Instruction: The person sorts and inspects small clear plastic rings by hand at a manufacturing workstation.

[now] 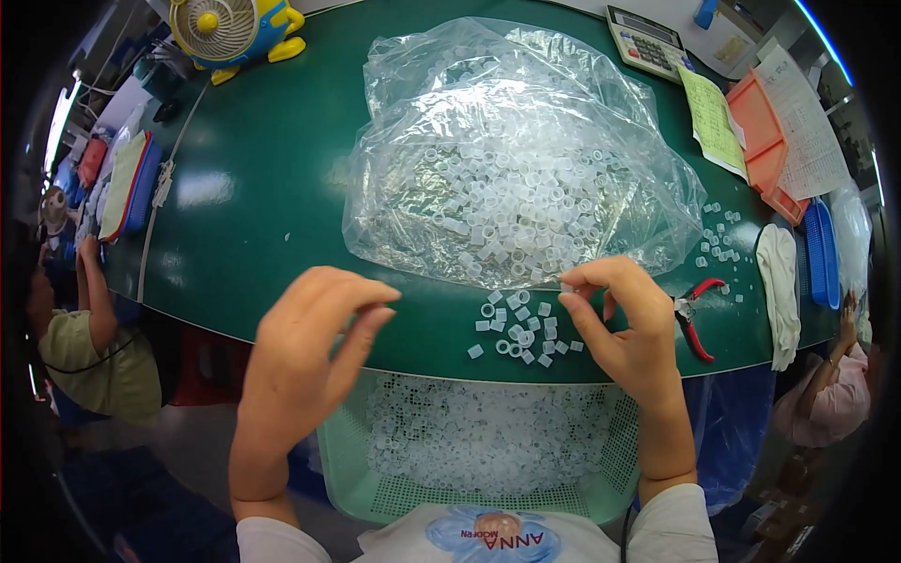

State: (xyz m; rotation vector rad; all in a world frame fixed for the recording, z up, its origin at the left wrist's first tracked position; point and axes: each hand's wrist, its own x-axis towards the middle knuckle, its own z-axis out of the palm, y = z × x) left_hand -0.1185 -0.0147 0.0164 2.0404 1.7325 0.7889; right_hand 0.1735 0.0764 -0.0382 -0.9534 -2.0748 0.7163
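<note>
A clear plastic bag (404,202) lies on the green table, full of small translucent plastic rings (526,202). In front of its near edge is a loose pile of the same rings (516,328), some on end and some on their sides. My right hand (629,324) is just right of this pile, thumb and forefinger pinching a small translucent ring (566,288). My left hand (319,333) hovers left of the pile over the table's near edge. Its thumb and forefinger are apart with nothing between them; its other fingers are mostly hidden.
Below the table edge, a green basket (343,464) holds many rings. Red-handled nippers (693,328), a white glove (779,291) and scattered small pieces (718,244) lie at right. Farther back are a calculator (648,42), an orange tray (758,127) and a yellow-blue fan (230,33). People sit at both sides.
</note>
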